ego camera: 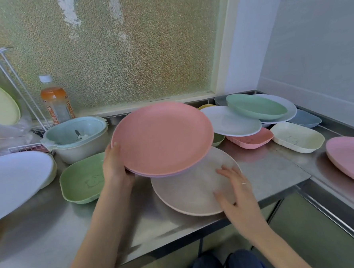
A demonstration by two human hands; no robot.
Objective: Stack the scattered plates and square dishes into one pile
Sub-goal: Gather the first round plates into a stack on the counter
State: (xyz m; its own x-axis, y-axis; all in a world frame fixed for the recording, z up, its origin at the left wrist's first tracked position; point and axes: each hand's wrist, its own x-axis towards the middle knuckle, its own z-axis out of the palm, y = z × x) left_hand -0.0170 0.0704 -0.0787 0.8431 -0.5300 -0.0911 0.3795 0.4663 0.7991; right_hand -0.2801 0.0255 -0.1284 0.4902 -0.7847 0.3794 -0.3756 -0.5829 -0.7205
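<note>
Head view: left hand (114, 168) grips pink plate (161, 136) hiding lilac one; right hand (235, 189) flat, released, on beige plate (188, 192).

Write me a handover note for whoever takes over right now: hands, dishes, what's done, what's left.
Left hand: holds the round pink plate, others under it, tilted above the counter.
Right hand: flat on the round beige plate at the steel counter edge.
Done: only a small held stack.
Left: beige plate, green square dish, white plate, green plate, pink square dish, cream square dish, far-right pink plate.
</note>
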